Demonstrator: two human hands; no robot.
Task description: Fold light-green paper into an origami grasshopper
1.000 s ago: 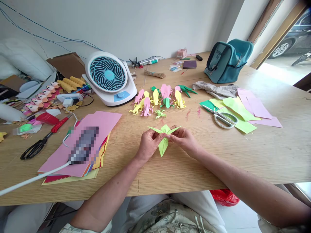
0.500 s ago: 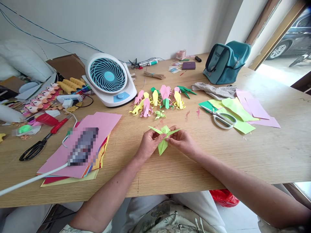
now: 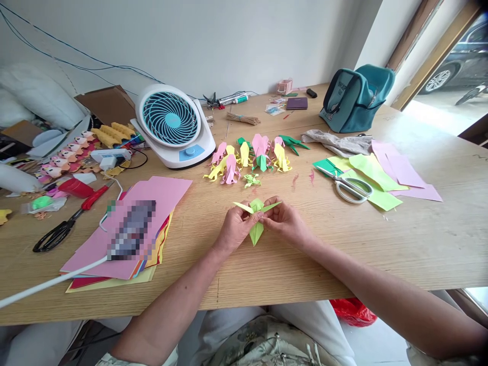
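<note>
Between my two hands is a light green folded paper figure (image 3: pixel 256 234), with two narrow points spread sideways and a wider point hanging down toward me. My left hand (image 3: pixel 238 222) pinches it from the left, thumb across its middle. From the other side my right hand (image 3: pixel 284 219) grips it between thumb and fingers, and the two thumbs nearly meet. Just beyond lies a small green paper frog (image 3: pixel 251 180). Behind that stand several folded paper figures in pink (image 3: pixel 231 170), yellow (image 3: pixel 281 158) and green (image 3: pixel 261 162).
A fan (image 3: pixel 173 124) stands at the back left. Coloured paper sheets (image 3: pixel 168 190) with a blurred device on top lie left, beside black-and-red scissors (image 3: pixel 72 218). To the right are white-handled scissors (image 3: pixel 354 189), loose paper (image 3: pixel 385 198), a grey cloth (image 3: pixel 335 142) and a teal bag (image 3: pixel 353 101).
The green paper figure has turned slightly in my fingers, and its lower point looks narrower. Both hands keep hold of it in nearly the same place.
</note>
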